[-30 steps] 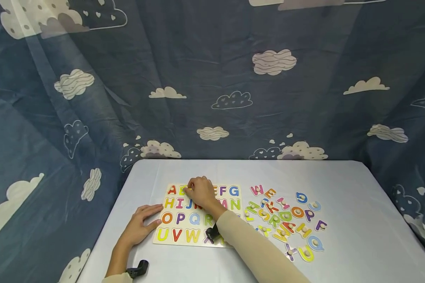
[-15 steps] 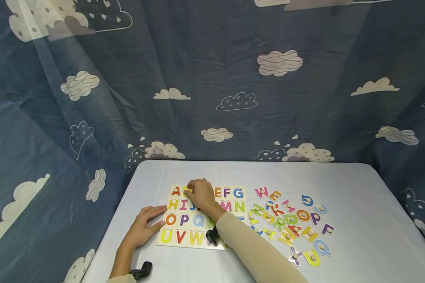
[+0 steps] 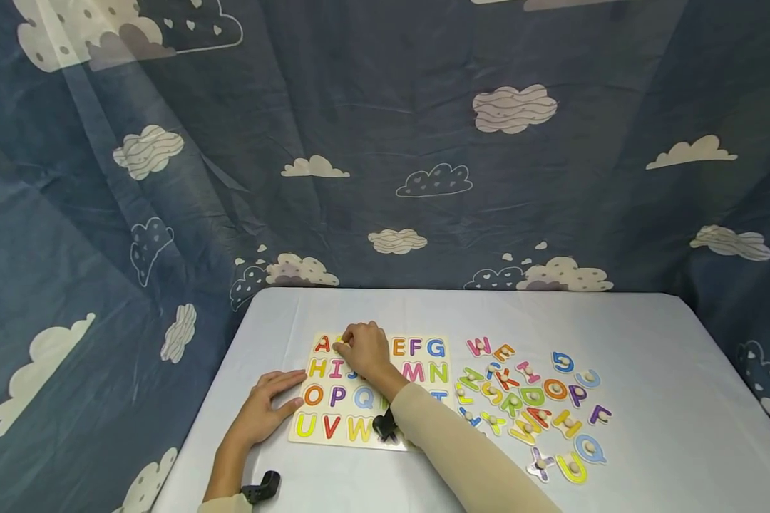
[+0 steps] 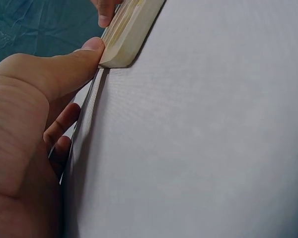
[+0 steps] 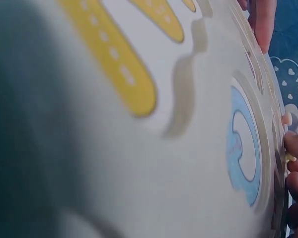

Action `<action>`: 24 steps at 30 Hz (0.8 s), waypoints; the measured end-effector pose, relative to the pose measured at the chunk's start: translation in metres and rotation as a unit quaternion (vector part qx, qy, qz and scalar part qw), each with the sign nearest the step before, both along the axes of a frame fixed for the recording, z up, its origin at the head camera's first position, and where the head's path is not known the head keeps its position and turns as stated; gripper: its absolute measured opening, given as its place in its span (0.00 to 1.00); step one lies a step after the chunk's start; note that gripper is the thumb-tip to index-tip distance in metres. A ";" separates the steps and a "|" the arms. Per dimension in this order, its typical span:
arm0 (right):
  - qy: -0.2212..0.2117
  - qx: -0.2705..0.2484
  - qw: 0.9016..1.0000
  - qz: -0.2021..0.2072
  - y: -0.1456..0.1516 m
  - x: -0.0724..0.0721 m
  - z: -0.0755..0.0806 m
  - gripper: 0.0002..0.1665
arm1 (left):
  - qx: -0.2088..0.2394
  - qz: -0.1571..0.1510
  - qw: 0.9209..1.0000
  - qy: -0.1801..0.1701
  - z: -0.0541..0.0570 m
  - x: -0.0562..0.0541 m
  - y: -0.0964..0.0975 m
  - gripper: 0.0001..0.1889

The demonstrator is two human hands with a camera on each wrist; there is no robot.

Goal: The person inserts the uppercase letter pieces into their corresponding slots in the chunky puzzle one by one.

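A cream alphabet puzzle board (image 3: 351, 410) with coloured letter spaces lies on the table. At its top row my right hand (image 3: 367, 354) pinches a yellow letter piece (image 3: 340, 340) over the spot right of the red A (image 3: 322, 345). The hand hides most of that piece, so its letter is hard to read. The right wrist view shows a bit of a yellow piece (image 5: 290, 157) at the fingertips. My left hand (image 3: 264, 408) rests beside the board with straight fingers. Its thumb (image 4: 92, 45) touches the board's edge in the left wrist view.
Several loose letter pieces with round knobs, including an orange O (image 3: 555, 389), a yellow U (image 3: 572, 469) and a blue Q (image 3: 589, 449), lie scattered right of the board. The white table (image 3: 667, 385) meets a dark blue cloud-print curtain (image 3: 334, 221) behind.
The head view has shifted slightly. My right hand stays over the top row with only small finger movement at the yellow piece. The left hand keeps its place at the board's edge.
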State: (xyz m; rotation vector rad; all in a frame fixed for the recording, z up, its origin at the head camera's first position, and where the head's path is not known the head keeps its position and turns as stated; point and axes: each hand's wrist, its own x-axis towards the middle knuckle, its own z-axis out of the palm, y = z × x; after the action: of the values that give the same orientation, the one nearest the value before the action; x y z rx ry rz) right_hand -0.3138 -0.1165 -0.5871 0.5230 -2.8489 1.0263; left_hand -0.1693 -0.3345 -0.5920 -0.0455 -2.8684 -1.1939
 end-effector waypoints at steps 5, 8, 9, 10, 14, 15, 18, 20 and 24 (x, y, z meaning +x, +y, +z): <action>-0.011 -0.009 1.000 0.011 0.011 0.000 0.005 0.18 | -0.001 -0.002 1.000 -0.007 0.000 -0.002 0.003 0.28; -0.008 -0.015 1.000 0.021 0.020 0.001 0.008 0.18 | -0.004 0.003 1.000 -0.004 0.001 0.000 0.001 0.28; -0.008 -0.018 1.000 0.020 0.023 0.001 0.009 0.18 | -0.002 0.003 1.000 -0.002 0.001 0.001 0.001 0.28; -0.005 -0.021 1.000 0.016 0.029 0.002 0.010 0.18 | -0.004 -0.001 1.000 0.000 0.000 0.001 0.001 0.28; 0.003 -0.031 0.999 0.009 0.054 0.005 0.017 0.17 | -0.008 -0.018 1.000 0.012 -0.003 0.004 0.002 0.28; 0.006 -0.035 0.999 0.008 0.060 0.006 0.020 0.17 | -0.006 -0.019 1.000 0.012 -0.003 0.005 0.001 0.28; 0.020 -0.045 0.999 0.010 0.077 0.006 0.029 0.18 | -0.004 -0.016 1.000 0.017 -0.001 0.008 -0.002 0.29; 0.027 -0.052 0.998 0.001 0.092 0.007 0.036 0.19 | -0.003 -0.017 1.000 0.018 0.001 0.008 -0.002 0.29; 0.043 -0.048 0.998 -0.022 0.132 0.007 0.044 0.19 | -0.007 -0.025 1.000 0.017 0.002 0.005 0.001 0.29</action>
State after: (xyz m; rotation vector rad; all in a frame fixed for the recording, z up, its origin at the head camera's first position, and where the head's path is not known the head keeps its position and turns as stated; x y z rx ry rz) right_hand -0.3065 0.0152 -0.5435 0.4827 -2.7071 1.0990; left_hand -0.1641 -0.3333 -0.5899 -0.1367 -2.8618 -1.1698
